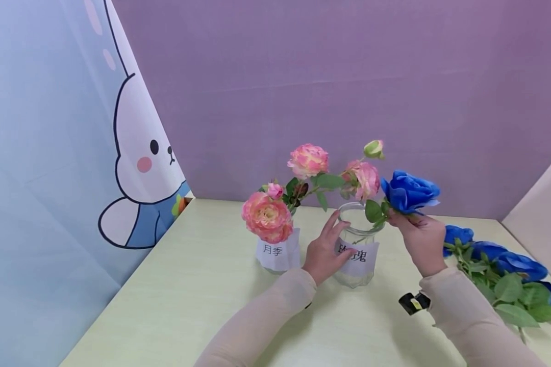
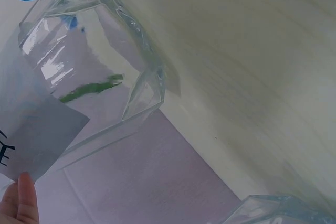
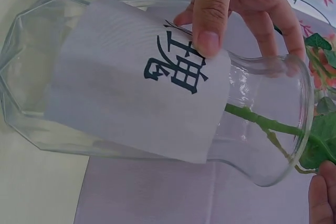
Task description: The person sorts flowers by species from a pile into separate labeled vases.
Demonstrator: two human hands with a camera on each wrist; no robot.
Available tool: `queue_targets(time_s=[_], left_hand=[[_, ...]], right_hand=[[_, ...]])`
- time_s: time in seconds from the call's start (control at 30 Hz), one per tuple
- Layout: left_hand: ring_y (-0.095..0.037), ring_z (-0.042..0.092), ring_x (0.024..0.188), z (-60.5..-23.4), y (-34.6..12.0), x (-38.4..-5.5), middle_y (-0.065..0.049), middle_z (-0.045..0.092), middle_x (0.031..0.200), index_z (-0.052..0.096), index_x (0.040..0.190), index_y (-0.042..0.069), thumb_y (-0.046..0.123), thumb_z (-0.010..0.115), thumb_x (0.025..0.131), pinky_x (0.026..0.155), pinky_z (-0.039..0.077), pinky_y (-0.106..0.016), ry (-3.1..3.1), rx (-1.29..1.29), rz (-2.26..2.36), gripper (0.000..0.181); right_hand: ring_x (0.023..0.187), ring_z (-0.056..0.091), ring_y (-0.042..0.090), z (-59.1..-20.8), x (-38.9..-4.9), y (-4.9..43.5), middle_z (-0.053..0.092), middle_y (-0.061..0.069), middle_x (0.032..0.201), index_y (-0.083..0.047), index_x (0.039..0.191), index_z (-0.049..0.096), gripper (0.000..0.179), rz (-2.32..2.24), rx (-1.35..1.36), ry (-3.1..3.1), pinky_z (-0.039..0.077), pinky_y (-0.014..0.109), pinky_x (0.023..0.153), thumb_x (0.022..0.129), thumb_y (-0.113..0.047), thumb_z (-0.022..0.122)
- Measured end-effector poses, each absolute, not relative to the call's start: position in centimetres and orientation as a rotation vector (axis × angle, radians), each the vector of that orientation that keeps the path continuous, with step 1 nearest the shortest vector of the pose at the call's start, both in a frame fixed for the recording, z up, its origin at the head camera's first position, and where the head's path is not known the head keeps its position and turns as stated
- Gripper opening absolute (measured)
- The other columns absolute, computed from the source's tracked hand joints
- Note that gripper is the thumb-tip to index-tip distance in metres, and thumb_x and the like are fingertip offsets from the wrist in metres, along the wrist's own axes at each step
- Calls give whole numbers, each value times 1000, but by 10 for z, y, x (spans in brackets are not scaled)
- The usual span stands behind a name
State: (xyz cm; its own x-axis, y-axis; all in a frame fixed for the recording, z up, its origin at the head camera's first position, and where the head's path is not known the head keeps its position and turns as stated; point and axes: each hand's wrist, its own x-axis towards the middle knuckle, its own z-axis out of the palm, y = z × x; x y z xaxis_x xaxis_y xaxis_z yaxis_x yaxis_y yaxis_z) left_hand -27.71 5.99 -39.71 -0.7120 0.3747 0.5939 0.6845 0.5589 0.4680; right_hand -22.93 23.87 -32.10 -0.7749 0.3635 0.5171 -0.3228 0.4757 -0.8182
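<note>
My left hand point(image 1: 326, 252) grips a clear glass vase point(image 1: 354, 280), thumb on its white paper label point(image 3: 136, 82) and fingers by the neck. The label bears black Chinese characters. My right hand point(image 1: 422, 242) pinches a blue artificial rose point(image 1: 409, 191) just under its bloom, at the right of the vase's rim. The green stem point(image 3: 262, 121) runs through the mouth into the vase, and its cut end shows through the glass in the left wrist view. The bloom stays above the rim. In the right wrist view only fingertips of the right hand show, beside a leaf.
Left of the vase stands a second labelled vase point(image 1: 277, 252) with pink flowers point(image 1: 267, 216), some leaning over toward the first vase. Several blue roses point(image 1: 519, 265) with leaves lie on the table point(image 1: 179, 306) at the right. A purple backdrop point(image 1: 326, 66) rises behind.
</note>
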Motion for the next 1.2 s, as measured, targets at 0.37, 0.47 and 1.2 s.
queue_targets(time_s=[0.37,0.47,1.2], left_hand=[[-8,57,63,-396,60,-278,-3,28,155,48,132,18,30,76,82,50,35,-13,-2342,-849,-911,58],[-6,53,59,-395,59,-279,-4,29,154,48,131,18,29,77,82,49,35,-13,-2325,-852,-905,58],[-7,57,66,-398,57,-278,-2,26,156,47,134,17,29,74,84,51,37,-14,-2352,-885,-978,58]], right_hand=[[61,51,-11,-332,-230,242,58,-24,58,9,90,72,37,1373,-186,-2176,40,17,64,88,-28,70],[59,48,-9,-333,-230,247,67,-8,66,7,90,73,37,1310,-150,-2221,39,19,59,88,-30,70],[67,57,-7,-351,-223,397,66,21,107,14,126,52,52,1012,-132,-2688,51,25,58,97,-29,57]])
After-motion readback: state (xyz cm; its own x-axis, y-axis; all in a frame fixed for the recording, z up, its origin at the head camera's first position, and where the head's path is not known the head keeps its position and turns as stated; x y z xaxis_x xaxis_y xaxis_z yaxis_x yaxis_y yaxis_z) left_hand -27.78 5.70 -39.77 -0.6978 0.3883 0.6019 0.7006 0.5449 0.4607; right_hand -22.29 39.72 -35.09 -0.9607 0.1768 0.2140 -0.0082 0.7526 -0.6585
